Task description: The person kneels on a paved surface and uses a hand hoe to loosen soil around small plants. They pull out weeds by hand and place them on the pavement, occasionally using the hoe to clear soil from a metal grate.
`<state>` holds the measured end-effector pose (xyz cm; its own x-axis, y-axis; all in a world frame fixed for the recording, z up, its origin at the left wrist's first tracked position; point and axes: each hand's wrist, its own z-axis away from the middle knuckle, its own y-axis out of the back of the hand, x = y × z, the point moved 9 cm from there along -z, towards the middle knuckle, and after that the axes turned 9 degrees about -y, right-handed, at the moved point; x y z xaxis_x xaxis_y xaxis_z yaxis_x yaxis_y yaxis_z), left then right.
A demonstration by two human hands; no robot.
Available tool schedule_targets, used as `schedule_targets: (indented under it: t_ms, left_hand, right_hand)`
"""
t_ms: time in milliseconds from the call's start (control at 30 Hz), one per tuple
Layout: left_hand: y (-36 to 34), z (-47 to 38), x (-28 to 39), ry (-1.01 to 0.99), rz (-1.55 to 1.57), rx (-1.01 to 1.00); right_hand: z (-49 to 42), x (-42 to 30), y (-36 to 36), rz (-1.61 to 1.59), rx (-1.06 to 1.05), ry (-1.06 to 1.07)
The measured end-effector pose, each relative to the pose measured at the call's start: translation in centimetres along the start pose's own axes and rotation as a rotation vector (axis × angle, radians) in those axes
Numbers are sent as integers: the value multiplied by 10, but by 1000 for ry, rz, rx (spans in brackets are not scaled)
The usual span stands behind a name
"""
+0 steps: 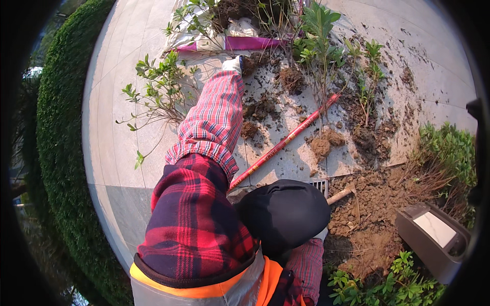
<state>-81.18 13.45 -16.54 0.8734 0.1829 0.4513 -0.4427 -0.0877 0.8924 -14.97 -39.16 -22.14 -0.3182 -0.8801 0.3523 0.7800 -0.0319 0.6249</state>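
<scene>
My left hand (232, 65), in a white glove, reaches far forward on the paving. It is against a soil-covered root ball (250, 65); its fingers are hidden, so a grip cannot be confirmed. Left of my forearm lies a leafy shrub seedling (162, 86), its stems passing under the sleeve. More seedlings (319, 46) with root balls (291, 79) lie just right of the hand. My right hand (322, 234) shows only as a sliver of white glove beside my black-clad knee. Near it, a wooden-handled digging tool (340, 194) rests on the dug soil (377, 199).
A red pole (285, 141) bearing writing lies diagonally across the paving (118, 153). Ahead is a white woven sack with a purple band (249, 43), loaded with plants. A brown light fixture (432, 237) stands in the bed at right. A clipped hedge (72, 153) runs along the left.
</scene>
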Motion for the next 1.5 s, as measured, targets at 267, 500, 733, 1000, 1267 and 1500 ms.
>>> schedule_targets:
  t_ms: [267, 500, 733, 1000, 1267, 1500]
  left_hand:
    - [8, 14, 30, 37, 211, -120]
    - [31, 62, 30, 347, 193, 272]
    - [8, 146, 66, 350, 948, 288]
    - [25, 203, 231, 104, 1213, -157]
    - [-39, 257, 471, -179, 1224, -852]
    - [-140, 339, 597, -161, 1014, -1129]
  right_hand:
    - [-8, -8, -1, 80, -2, 51]
    - [-40, -17, -5, 154, -5, 130]
    - [-23, -47, -38, 1301, 287, 788]
    - [46, -46, -25, 1279, 300, 662]
    - [43, -34, -5, 575, 63, 418]
    - [54, -21, 11, 293, -53, 232]
